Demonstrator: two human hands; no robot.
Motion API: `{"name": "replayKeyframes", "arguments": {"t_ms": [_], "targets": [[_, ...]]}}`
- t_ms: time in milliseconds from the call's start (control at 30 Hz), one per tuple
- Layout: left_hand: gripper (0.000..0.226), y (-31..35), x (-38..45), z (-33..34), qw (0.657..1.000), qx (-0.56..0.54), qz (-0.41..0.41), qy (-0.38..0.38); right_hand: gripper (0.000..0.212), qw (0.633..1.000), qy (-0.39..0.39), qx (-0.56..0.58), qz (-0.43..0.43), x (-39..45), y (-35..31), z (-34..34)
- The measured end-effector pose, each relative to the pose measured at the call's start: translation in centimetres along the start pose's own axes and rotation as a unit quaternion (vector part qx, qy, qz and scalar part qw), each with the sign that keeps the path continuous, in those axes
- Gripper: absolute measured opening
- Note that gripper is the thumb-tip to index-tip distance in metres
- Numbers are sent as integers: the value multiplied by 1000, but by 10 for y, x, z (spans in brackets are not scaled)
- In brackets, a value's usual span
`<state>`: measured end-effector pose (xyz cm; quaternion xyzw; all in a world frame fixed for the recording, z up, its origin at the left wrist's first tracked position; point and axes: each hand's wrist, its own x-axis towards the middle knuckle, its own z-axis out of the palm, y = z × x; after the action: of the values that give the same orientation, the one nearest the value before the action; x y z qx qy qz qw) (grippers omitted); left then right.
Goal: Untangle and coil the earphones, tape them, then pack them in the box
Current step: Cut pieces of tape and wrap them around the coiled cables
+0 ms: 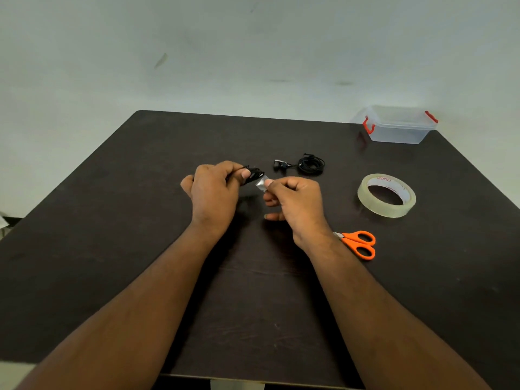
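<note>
Black coiled earphones (253, 175) gripped in the left hand (215, 192), fingers and thumb curled round the bundle, most of the coil hidden behind the knuckles, only a few dark loops showing at the thumb tip. Held above the dark table (140, 249), just off its surface.

Short strip of clear tape (261, 185) pinched between thumb and forefinger of the right hand (295, 202), one end touching or nearly touching the loops; cannot tell whether stuck on yet. Remaining fingers of the right hand loosely curled below, not holding anything. Both hands close together, almost meeting at the tape, forearms reaching in from the near edge.

Beyond the right hand, a second set of earphones (305, 164) lying flat on the table, cable wound in a small ring with the earbuds trailing toward the left hand. Well apart from both hands.

To the right of the right hand, a roll of clear tape (387, 195) lying flat, red print inside the core. Nearer, just beside the right wrist, orange-handled scissors (361, 244), blades mostly hidden behind the forearm.

Far beyond and to the right of the right hand, at the table's back corner, a clear plastic box (396, 128) with red clips, open at the top, no lid seen.
</note>
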<state>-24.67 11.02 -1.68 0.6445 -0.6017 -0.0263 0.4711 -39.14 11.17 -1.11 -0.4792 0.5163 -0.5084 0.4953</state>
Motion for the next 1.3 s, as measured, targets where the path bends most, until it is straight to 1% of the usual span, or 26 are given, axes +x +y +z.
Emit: {"name": "replayKeyframes", "arguments": {"t_ms": [100, 167, 400, 533, 667, 800, 900, 967, 1033, 1100, 1200, 1233, 1300], "targets": [[13, 4, -2, 0, 992, -126, -29, -10, 21, 1000, 4, 6, 16, -4, 2, 10], [12, 6, -4, 3, 986, -161, -36, -23, 20, 1000, 21, 8, 18, -5, 2, 13], [15, 12, -11, 9, 985, -167, -21, -31, 21, 998, 56, -34, -12, -7, 2, 18], [9, 13, -10, 8, 990, -144, -14, -9, 22, 993, 86, -71, -43, -6, 4, 21], [6, 14, -10, 10, 991, -132, -13, 7, 25, 995, 83, -46, -27, -6, 4, 23], [9, 18, -11, 11, 988, -155, -10, 4, 27, 997, 70, 27, 5, -6, 1, 23], [13, 18, -11, 11, 984, -176, -8, -1, 27, 996, 38, 78, 19, -7, -2, 21], [15, 17, -9, 10, 981, -192, -7, -16, 26, 995, 16, 95, 24, -7, -4, 19], [17, 15, -5, 7, 974, -221, -16, -49, 25, 994, -1, 103, 30, -6, -5, 14], [18, 13, -1, 4, 955, -279, -36, -95, 24, 994, -20, 106, 32, -4, -5, 10], [21, 11, 2, 0, 907, -386, -77, -148, 24, 993, -53, 101, 26, -3, -4, 5], [21, 10, 2, -2, 900, -397, -87, -159, 24, 993, -64, 96, 24, -2, -4, 4], [22, 9, 4, -4, 901, -390, -82, -173, 23, 992, -85, 88, 22, -1, -4, 3]]}}
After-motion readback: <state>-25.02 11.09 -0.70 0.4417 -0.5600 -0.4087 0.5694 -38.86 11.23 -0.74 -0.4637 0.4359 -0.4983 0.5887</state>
